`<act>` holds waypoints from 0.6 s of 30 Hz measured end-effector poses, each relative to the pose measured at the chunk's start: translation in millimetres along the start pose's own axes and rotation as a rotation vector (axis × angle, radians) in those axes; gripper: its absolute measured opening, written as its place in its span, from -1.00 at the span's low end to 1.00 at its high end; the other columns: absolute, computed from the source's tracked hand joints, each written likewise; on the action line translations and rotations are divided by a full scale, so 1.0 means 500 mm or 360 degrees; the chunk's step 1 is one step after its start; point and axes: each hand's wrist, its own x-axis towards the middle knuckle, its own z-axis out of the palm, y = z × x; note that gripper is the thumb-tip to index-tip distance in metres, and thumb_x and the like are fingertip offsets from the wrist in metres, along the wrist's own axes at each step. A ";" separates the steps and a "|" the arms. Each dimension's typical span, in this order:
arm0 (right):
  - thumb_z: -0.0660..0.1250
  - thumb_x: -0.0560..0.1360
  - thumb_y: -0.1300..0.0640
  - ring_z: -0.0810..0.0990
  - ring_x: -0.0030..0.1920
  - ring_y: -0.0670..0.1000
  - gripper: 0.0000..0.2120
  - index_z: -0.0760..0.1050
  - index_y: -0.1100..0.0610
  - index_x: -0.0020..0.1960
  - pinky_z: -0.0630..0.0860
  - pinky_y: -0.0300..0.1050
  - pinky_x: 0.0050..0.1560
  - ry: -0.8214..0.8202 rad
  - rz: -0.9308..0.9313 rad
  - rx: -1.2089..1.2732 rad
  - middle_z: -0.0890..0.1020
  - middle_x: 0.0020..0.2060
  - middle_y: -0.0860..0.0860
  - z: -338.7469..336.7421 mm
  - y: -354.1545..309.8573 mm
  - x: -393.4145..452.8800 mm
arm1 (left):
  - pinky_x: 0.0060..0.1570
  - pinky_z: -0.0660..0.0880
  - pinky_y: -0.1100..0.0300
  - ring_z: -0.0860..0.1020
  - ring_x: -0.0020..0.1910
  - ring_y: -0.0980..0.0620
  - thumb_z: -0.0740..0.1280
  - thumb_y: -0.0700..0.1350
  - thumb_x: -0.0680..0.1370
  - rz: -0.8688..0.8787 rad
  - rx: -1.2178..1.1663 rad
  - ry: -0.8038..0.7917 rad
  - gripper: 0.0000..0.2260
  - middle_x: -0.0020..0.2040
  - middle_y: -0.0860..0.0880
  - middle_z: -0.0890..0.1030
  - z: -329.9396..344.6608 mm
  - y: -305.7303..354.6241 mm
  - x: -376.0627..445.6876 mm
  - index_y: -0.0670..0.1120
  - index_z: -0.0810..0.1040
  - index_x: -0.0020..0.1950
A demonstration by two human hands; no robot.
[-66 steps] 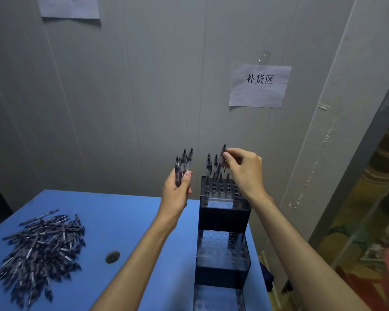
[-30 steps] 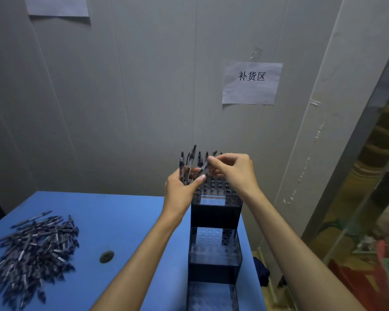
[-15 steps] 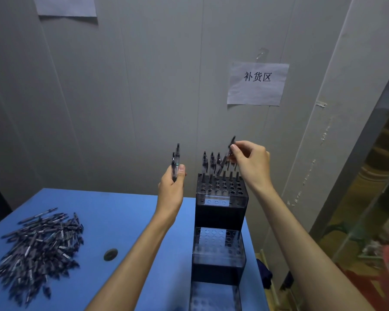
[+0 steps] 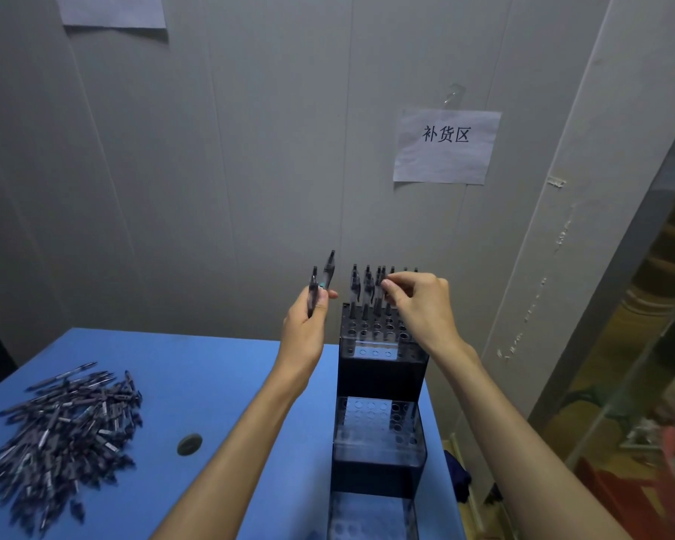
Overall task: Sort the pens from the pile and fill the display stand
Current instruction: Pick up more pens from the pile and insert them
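A tiered black display stand [image 4: 380, 368] with rows of holes stands at the right of the blue table [image 4: 195, 383]. Several dark pens [image 4: 361, 290] stand upright in the back holes of its top tier. My right hand [image 4: 417, 305] is over that tier and pinches the top of one pen that sits among the standing ones. My left hand [image 4: 306, 325], just left of the stand, holds two dark pens [image 4: 320, 284] upright. A big pile of dark pens [image 4: 61, 434] lies at the table's left.
A small round dark disc [image 4: 190, 444] lies on the table between the pile and the stand. A grey wall with a paper sign [image 4: 445, 146] rises right behind the stand. The table's right edge runs beside the stand, with clutter on the floor beyond.
My right hand has come down from above the stand, lowering its pen into the top tier. My left hand holds fewer pens than two seconds ago.
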 end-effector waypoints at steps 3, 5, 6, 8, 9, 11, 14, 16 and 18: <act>0.41 0.56 0.17 0.67 -0.16 -0.11 -0.84 0.69 0.19 0.08 0.64 -0.13 0.05 -0.0035 0.0017 -0.0011 0.73 -0.18 0.00 0.011 0.009 -0.013 | -0.31 0.43 -0.12 0.39 -0.27 -0.23 0.16 0.08 0.70 -0.0030 -0.0050 0.0005 -0.79 -0.19 -0.21 0.44 0.003 -0.016 0.012 0.01 0.49 0.01; 0.41 0.56 0.16 0.67 -0.16 -0.12 -0.85 0.69 0.18 0.08 0.64 -0.12 0.04 -0.0015 0.0041 -0.0004 0.73 -0.18 -0.01 0.013 0.013 -0.016 | -0.37 0.27 0.21 0.29 -0.33 0.06 0.17 0.06 0.71 -0.0037 -0.0095 -0.0024 -0.79 -0.26 0.00 0.37 0.004 -0.017 0.015 -0.03 0.45 -0.02; 0.41 0.56 0.16 0.67 -0.16 -0.12 -0.85 0.69 0.18 0.08 0.64 -0.11 0.04 -0.0014 0.0056 0.0000 0.73 -0.18 -0.01 0.013 0.015 -0.015 | -0.37 0.26 0.26 0.30 -0.33 0.10 0.17 0.04 0.71 -0.0035 -0.0103 -0.0046 -0.79 -0.26 0.04 0.38 0.005 -0.016 0.013 -0.06 0.46 0.00; 0.41 0.56 0.15 0.67 -0.17 -0.13 -0.84 0.70 0.17 0.08 0.65 -0.10 0.04 -0.0034 0.0075 0.0005 0.73 -0.19 -0.02 0.009 0.017 -0.013 | -0.34 0.30 0.29 0.35 -0.32 0.14 0.18 0.04 0.71 -0.0012 -0.0112 -0.0070 -0.77 -0.27 0.12 0.45 0.006 -0.013 0.009 -0.06 0.53 0.05; 0.42 0.55 0.13 0.67 -0.17 -0.13 -0.84 0.70 0.17 0.07 0.65 -0.09 0.05 -0.0049 0.0080 0.0000 0.73 -0.19 -0.02 0.007 0.016 -0.012 | -0.32 0.32 0.28 0.38 -0.31 0.16 0.19 0.05 0.70 0.0002 -0.0122 -0.0072 -0.77 -0.28 0.17 0.49 0.007 -0.012 0.007 -0.03 0.57 0.05; 0.43 0.54 0.10 0.67 -0.18 -0.14 -0.83 0.71 0.16 0.06 0.65 -0.11 0.05 -0.0054 0.0072 -0.0027 0.73 -0.18 -0.02 0.000 0.015 -0.011 | -0.30 0.34 0.27 0.40 -0.30 0.19 0.21 0.06 0.69 0.0009 -0.0131 -0.0072 -0.76 -0.35 0.26 0.52 0.010 -0.006 0.005 0.01 0.62 0.04; 0.44 0.53 0.05 0.67 -0.17 -0.19 -0.83 0.71 0.13 0.03 0.64 -0.16 0.05 0.0013 0.0080 0.0015 0.73 -0.19 -0.06 -0.012 0.013 -0.007 | -0.31 0.36 0.33 0.43 -0.37 0.26 0.24 0.05 0.68 0.0033 -0.0160 -0.0112 -0.78 -0.41 0.30 0.52 0.015 0.002 0.003 -0.03 0.63 0.06; 0.44 0.53 0.03 0.67 -0.19 -0.20 -0.83 0.72 0.11 0.01 0.65 -0.16 0.02 0.0055 0.0119 0.0134 0.72 -0.22 -0.10 -0.021 0.006 -0.005 | -0.33 0.35 0.35 0.44 -0.40 0.27 0.26 0.04 0.67 0.0061 -0.0166 -0.0142 -0.78 -0.42 0.28 0.51 0.019 0.007 0.002 -0.06 0.63 0.07; 0.43 0.54 0.01 0.69 -0.21 -0.18 -0.82 0.73 0.11 -0.01 0.65 -0.15 -0.01 0.0045 0.0165 0.0283 0.72 -0.25 -0.11 -0.028 -0.003 -0.004 | -0.33 0.36 0.37 0.46 -0.40 0.28 0.29 0.05 0.65 0.0074 -0.0168 -0.0162 -0.80 -0.39 0.26 0.53 0.025 0.010 0.002 -0.04 0.63 0.06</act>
